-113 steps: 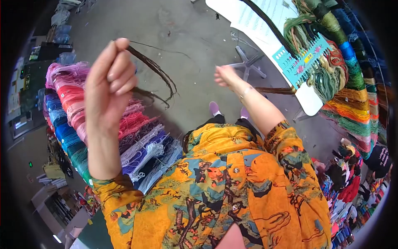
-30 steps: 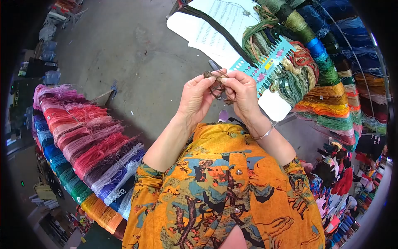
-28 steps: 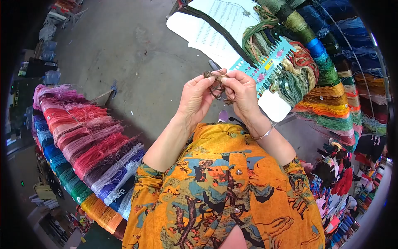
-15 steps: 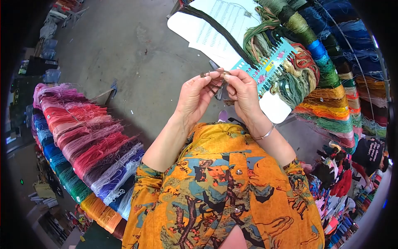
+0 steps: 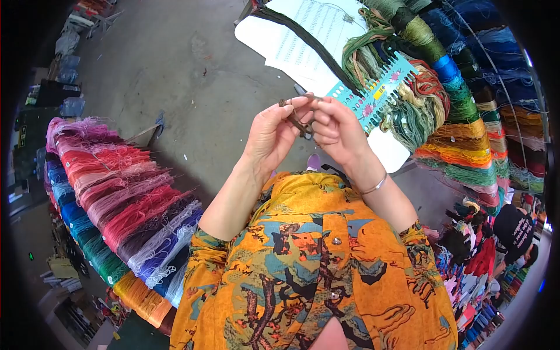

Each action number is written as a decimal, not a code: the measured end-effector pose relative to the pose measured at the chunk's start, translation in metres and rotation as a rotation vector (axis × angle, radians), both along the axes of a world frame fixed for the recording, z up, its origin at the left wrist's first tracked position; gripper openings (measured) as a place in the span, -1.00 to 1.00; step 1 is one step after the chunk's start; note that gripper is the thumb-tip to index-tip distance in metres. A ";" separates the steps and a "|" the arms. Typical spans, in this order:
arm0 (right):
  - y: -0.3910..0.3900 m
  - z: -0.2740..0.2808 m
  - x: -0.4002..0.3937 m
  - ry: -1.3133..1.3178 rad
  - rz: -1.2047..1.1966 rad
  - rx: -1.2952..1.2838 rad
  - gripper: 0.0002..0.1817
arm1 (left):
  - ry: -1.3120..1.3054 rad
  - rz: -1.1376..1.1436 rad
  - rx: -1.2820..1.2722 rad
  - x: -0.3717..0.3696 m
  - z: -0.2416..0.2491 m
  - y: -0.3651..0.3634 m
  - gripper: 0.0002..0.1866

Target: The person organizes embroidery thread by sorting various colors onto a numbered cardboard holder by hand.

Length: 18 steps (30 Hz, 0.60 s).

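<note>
Between my two hands, above the table's near edge, is a small bundle of dark brown thread [image 5: 298, 124]. My left hand [image 5: 273, 132] is closed on it, thumb against fingers, with loops hanging over the palm. My right hand [image 5: 338, 128] pinches the thread's other part at the fingertips. Just beyond my right hand lies a turquoise thread card [image 5: 366, 112] with notched edges and pink flowers. Skeins of green, cream and red thread [image 5: 417, 114] hang from its holes, and a long black skein [image 5: 309, 44] stretches from it over printed sheets [image 5: 315, 29].
A white board [image 5: 389, 153] lies under the card. Racks of coloured thread stand at left [image 5: 125, 198] and right [image 5: 461, 140]. Bundles of thread [image 5: 472, 262] fill the lower right, near a person in a black cap [image 5: 513, 230]. Grey concrete floor [image 5: 192, 87] shows between.
My right hand has turned slightly and its fingers have shifted along the brown thread. My left hand stays nearly in place. The person in the cap has moved a little.
</note>
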State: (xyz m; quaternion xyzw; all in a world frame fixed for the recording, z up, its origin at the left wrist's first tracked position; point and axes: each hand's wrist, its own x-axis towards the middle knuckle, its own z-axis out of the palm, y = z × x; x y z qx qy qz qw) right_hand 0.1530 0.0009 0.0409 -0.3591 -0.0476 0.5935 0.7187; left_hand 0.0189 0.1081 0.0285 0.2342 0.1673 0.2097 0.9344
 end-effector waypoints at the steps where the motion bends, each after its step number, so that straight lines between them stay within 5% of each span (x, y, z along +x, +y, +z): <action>1: 0.000 -0.001 0.004 0.377 0.064 0.103 -0.86 | -0.014 0.000 -0.046 -0.001 0.002 0.000 -0.61; 6: 0.000 0.004 0.002 0.323 0.060 0.086 -0.85 | -0.069 -0.014 -0.134 -0.002 0.010 0.000 -0.56; 11: 0.004 0.014 -0.010 -0.267 0.008 -0.071 -0.80 | -0.135 -0.066 -0.169 -0.004 0.016 0.000 -0.50; 18: 0.007 0.018 -0.022 -0.647 0.057 -0.166 -0.81 | -0.134 -0.089 -0.101 -0.003 0.013 -0.005 -0.47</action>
